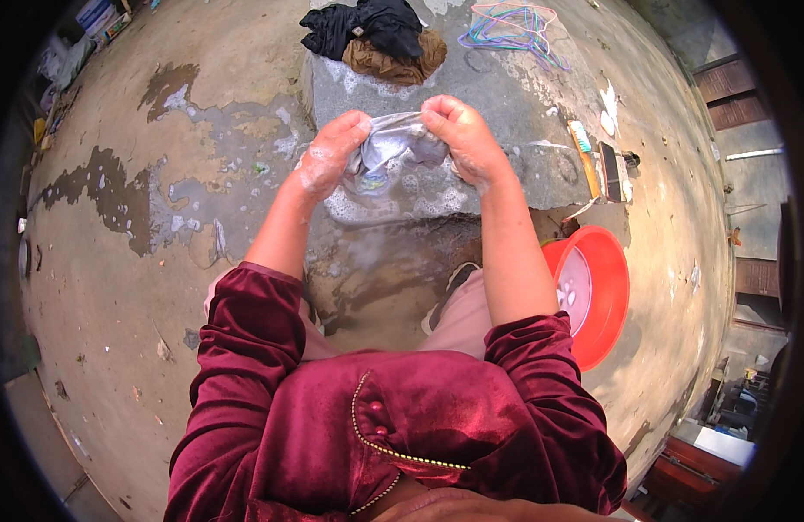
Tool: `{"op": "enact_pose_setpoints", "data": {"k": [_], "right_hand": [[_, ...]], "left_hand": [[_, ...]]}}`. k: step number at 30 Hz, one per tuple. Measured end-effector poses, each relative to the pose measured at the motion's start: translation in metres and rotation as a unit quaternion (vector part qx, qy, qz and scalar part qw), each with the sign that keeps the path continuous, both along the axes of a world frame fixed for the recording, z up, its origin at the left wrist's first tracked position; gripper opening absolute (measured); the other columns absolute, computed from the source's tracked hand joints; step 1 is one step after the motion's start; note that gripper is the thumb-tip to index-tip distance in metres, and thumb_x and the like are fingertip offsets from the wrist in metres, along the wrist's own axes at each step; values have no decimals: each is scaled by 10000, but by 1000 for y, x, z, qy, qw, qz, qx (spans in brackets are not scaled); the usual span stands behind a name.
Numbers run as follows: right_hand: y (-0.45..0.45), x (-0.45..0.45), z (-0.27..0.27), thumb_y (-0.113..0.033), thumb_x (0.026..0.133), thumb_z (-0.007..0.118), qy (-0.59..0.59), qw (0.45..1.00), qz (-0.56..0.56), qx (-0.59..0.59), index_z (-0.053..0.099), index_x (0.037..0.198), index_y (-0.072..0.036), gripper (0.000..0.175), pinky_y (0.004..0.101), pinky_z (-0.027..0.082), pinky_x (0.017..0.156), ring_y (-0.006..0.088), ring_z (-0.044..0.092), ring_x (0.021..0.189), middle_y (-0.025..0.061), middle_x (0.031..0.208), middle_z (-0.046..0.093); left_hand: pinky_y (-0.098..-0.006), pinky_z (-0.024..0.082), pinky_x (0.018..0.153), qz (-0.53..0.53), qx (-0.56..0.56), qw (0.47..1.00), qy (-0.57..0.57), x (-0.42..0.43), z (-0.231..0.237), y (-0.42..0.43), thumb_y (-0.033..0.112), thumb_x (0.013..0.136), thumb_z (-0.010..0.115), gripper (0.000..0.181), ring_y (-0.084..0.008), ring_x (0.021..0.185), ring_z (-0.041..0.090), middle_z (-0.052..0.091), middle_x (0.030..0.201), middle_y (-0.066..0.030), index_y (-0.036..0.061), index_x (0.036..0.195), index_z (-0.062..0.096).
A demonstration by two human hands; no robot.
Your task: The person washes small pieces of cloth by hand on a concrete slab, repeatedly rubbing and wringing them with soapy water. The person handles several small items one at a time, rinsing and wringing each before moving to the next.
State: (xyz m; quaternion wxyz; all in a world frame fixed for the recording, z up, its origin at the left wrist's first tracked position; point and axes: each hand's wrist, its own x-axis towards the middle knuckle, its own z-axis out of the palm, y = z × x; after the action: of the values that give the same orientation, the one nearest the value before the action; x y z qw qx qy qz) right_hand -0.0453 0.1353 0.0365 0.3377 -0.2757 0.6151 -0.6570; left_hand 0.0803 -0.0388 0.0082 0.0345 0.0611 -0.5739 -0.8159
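A wet, pale grey cloth [395, 147] is stretched between my two hands above a soapy stone slab [493, 150]. My left hand [333, 153] pinches its upper left edge, with suds on the wrist. The upper right edge is held by my right hand [464, 137], thumb against bent fingers. White foam [402, 202] lies on the slab beneath the cloth. Beyond it, a heap of black clothes [369, 29] rests partly over a brown garment [402, 60] on the slab's far end.
A scrubbing brush [585, 160] and a dark phone-like object [611, 171] lie at the slab's right edge. Several plastic hangers [512, 32] are piled at the far right. A red basin [610, 300] with soapy water stands by my right arm. Wet patches mark the concrete floor [108, 280].
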Motion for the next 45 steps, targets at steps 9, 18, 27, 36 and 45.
{"op": "enact_pose_setpoints", "data": {"k": [9,18,27,36,45], "right_hand": [[1,-1,-4,-198,877,578,-98,993,8,-61,533,897,-82,126,257,434,701,82,508,745,-22,817,546],[-12,6,-16,-126,874,546,-156,975,-33,-153,491,906,-71,85,285,439,706,115,533,764,17,845,547],[-18,6,-9,-132,895,497,-81,969,-206,-106,457,952,-79,88,258,418,644,112,486,712,15,789,490],[-2,3,-14,-295,852,614,6,980,-197,27,543,913,-54,258,233,366,608,74,423,712,-22,772,488],[-12,42,-54,-534,793,602,-367,922,-116,50,512,1063,-67,547,366,477,666,193,527,769,91,953,486]], "left_hand": [[-193,368,692,4,-23,999,23,-5,-2,3,139,845,560,68,-43,741,450,503,792,55,88,847,515],[-188,378,664,47,-125,991,18,-9,-11,17,74,789,626,121,-39,742,458,500,794,54,86,810,508],[-220,404,636,74,34,996,-38,-20,-16,29,213,878,543,175,-80,731,511,528,878,15,96,1005,515],[-275,433,737,102,214,966,108,-29,0,22,299,902,494,417,-135,850,526,531,1017,-46,47,1231,449],[-231,337,508,140,303,925,181,-28,26,12,366,887,523,310,-127,630,432,496,839,-38,94,1035,524]]}}
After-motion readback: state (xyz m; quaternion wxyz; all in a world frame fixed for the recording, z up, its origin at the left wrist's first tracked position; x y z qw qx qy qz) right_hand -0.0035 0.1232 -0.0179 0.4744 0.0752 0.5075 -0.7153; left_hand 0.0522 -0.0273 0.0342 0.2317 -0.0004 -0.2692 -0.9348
